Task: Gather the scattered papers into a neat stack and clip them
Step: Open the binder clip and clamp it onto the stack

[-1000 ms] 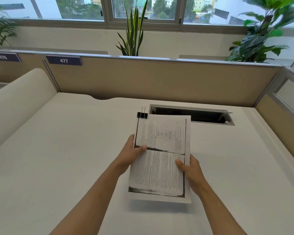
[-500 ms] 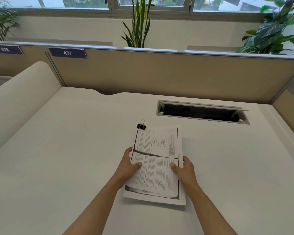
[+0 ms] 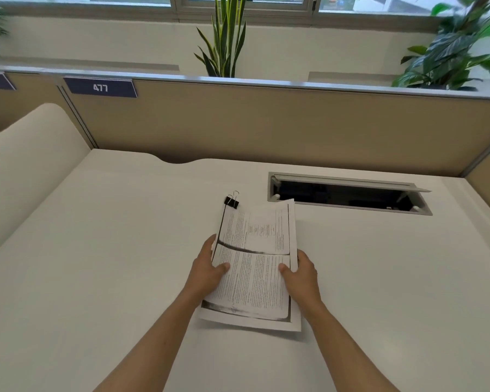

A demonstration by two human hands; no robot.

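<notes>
A stack of printed papers (image 3: 255,267) is held just above the white desk (image 3: 111,250), its near end low and its far end raised. A black binder clip (image 3: 231,201) grips the stack's far left corner, its wire handles pointing away. My left hand (image 3: 207,274) holds the left edge with the thumb on top of the page. On the opposite edge, my right hand (image 3: 301,274) grips the same way, thumb on the sheet.
An open cable slot (image 3: 348,195) is cut into the desk just beyond the papers on the right. A tan partition (image 3: 266,123) with a plate marked 477 (image 3: 100,87) closes the far side. A rounded divider (image 3: 26,165) rises at the left. Plants stand behind the partition.
The clipped stack has come down and nearer to me, from held up before the slot to low over the desk. Both hands keep their grip on its sides.
</notes>
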